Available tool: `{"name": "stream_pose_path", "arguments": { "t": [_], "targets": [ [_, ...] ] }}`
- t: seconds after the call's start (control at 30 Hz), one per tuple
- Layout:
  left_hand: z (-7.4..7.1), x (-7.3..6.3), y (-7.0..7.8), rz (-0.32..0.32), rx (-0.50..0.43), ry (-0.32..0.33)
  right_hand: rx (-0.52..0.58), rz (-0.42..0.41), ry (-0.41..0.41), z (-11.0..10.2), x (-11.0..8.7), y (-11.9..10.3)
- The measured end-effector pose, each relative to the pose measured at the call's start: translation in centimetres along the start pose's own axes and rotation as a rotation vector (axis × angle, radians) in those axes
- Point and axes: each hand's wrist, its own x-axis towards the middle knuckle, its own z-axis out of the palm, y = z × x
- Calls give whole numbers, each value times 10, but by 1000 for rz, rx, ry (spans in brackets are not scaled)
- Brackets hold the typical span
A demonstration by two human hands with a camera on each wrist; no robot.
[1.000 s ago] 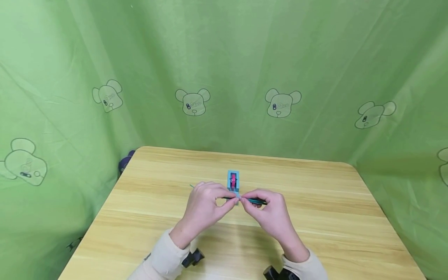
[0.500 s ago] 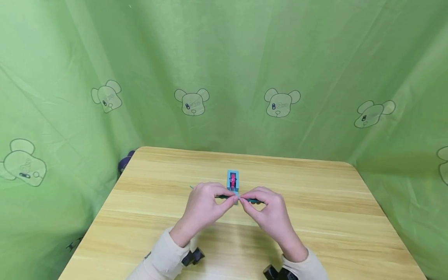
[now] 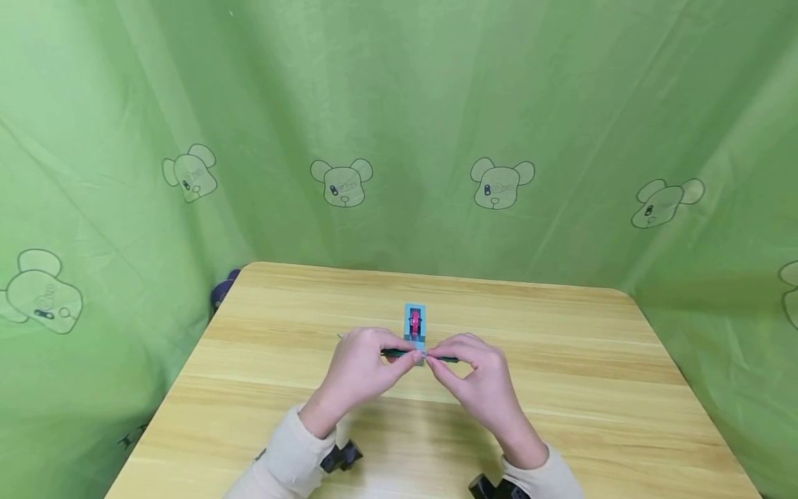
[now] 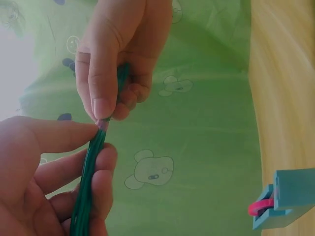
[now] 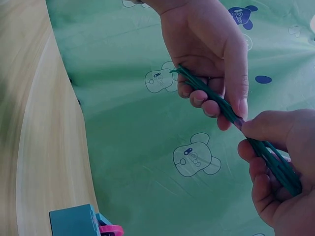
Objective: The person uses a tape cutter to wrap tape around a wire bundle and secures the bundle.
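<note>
A thin bundle of dark green strands point(image 4: 84, 179) runs across both hands, with a short clear band point(image 4: 102, 124) round its middle. My left hand point(image 3: 368, 364) pinches the bundle by this band between thumb and forefinger, the other fingers curled beneath the strands. Close by on the other side, my right hand point(image 3: 476, 378) pinches it too, thumb almost meeting the left one. In the right wrist view the strand ends point(image 5: 179, 70) stick out past the left palm. Just beyond the hands stands a light blue tape dispenser point(image 3: 409, 309) holding a pink roll point(image 3: 415, 324).
Both hands are held above a wooden table point(image 3: 561, 333), whose rounded far edge meets a green curtain point(image 3: 411, 83) printed with bear heads. A dark purple object point(image 3: 219, 292) shows past the table's left corner. A black camera point(image 3: 341, 456) sits at the left wrist.
The strand bundle has turned or slid slightly in the fingers: less of it shows beside the right hand, more beside the left. Both hands stay nearly in place, and the dispenser is still.
</note>
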Motion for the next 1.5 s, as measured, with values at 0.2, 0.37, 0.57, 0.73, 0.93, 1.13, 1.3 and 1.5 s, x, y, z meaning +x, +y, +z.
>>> {"name": "stream_pose_path", "arguments": {
  "t": [0.2, 0.37, 0.57, 0.73, 0.93, 1.13, 1.3, 1.5],
  "targets": [
    [3, 0, -1, 12, 16, 38, -5, 37, -4, 0, 1, 1],
    [4, 0, -2, 61, 48, 79, -4, 72, -8, 0, 1, 1],
    [7, 0, -3, 137, 105, 149, -4, 147, -22, 0, 1, 0],
    [10, -2, -3, 184, 151, 209, 10, 195, -26, 0, 2, 0],
    [12, -3, -2, 210, 152, 235, 3, 256, -58, -1, 1, 0],
    [12, -2, -3, 198, 135, 213, 17, 307, -67, -4, 9, -20],
    [12, -2, -4, 182, 132, 197, 12, 282, -65, -7, 16, -38],
    [11, -1, -5, 171, 116, 189, -9, 212, -35, -2, 7, -16]
  ]
}}
